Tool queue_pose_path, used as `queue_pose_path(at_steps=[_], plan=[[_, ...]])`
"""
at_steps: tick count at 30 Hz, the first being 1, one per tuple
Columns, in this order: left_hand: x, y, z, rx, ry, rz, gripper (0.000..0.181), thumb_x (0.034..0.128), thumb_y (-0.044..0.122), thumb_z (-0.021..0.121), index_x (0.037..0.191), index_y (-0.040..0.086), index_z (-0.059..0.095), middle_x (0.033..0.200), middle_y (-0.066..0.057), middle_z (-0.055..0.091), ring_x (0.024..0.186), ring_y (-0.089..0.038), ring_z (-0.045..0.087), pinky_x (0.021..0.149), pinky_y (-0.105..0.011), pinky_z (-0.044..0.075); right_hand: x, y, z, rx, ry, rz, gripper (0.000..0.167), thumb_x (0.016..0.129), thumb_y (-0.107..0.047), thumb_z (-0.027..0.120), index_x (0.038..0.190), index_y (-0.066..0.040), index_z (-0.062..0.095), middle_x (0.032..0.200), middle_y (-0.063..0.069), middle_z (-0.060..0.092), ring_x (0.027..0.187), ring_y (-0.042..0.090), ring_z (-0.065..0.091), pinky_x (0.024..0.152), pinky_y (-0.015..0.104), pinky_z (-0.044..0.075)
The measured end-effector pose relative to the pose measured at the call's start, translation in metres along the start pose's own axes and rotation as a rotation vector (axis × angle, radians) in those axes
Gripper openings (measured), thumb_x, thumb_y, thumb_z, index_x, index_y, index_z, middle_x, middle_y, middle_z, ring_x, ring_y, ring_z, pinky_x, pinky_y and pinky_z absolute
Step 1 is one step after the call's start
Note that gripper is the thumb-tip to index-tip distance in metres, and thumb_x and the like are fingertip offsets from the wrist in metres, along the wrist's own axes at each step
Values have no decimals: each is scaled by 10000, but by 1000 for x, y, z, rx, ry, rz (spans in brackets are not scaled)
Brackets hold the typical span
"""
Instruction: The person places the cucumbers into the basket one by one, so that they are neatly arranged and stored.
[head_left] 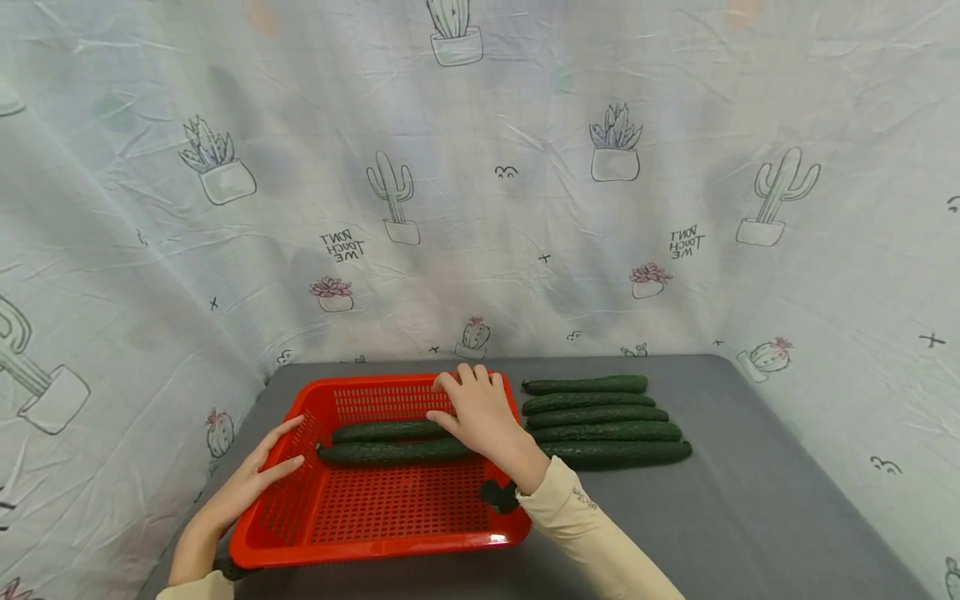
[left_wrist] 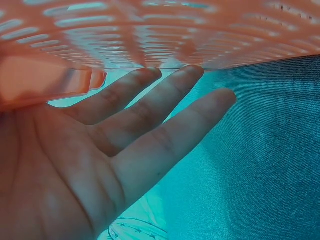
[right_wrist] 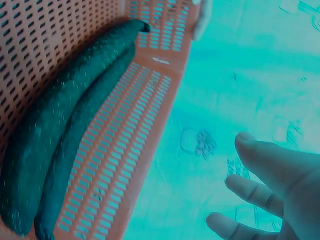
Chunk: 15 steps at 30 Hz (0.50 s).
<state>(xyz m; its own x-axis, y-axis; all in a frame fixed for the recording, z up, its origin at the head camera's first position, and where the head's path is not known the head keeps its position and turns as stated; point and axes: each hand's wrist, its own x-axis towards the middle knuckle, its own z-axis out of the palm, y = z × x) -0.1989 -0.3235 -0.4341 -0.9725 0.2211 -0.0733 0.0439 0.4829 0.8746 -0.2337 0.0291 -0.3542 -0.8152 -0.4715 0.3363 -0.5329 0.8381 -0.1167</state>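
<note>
A red plastic basket (head_left: 367,548) with slotted walls holds two long dark-green cucumbers (head_left: 390,452), lying side by side. My left hand (head_left: 243,492) rests at the basket's left rim, two digits over the edge. Its other fingers (left_wrist: 145,112) stretch out straight along the outside of the wall. Above the basket's right end hovers my right hand (head_left: 480,412), fingers spread and holding nothing. It covers the right ends of the two cucumbers in the head view. In the right wrist view, its fingers (right_wrist: 255,195) are apart from the cucumbers (right_wrist: 40,145).
Several more cucumbers (head_left: 603,431) lie in a row on the grey table (head_left: 750,500), just right of the basket. A small dark object (head_left: 497,497) shows below my right wrist; its kind is unclear. Pale curtains (head_left: 540,208) printed with cacti enclose the table.
</note>
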Motion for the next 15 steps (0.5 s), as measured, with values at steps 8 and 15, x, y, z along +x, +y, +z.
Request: queue_pose_path(at_steps=[8, 15], plan=[[0, 1, -1, -1, 2, -8, 648, 965, 280, 485, 1497, 203, 123, 1533, -159, 23, 1360, -416, 41, 929, -669, 228, -16, 25, -14, 67, 66, 24, 359, 839, -465, 621, 1100, -224, 567, 981, 12, 491, 885, 218, 409, 723, 342, 297], [1, 1, 0, 7, 0, 0, 641, 968, 278, 479, 1497, 209, 122, 1533, -163, 24, 1359, -418, 48, 925, -661, 246, -31, 46, -19, 51, 135, 57, 374, 834, -471, 626, 1115, -231, 570, 1017, 17, 495, 927, 230, 425, 752, 355, 316]])
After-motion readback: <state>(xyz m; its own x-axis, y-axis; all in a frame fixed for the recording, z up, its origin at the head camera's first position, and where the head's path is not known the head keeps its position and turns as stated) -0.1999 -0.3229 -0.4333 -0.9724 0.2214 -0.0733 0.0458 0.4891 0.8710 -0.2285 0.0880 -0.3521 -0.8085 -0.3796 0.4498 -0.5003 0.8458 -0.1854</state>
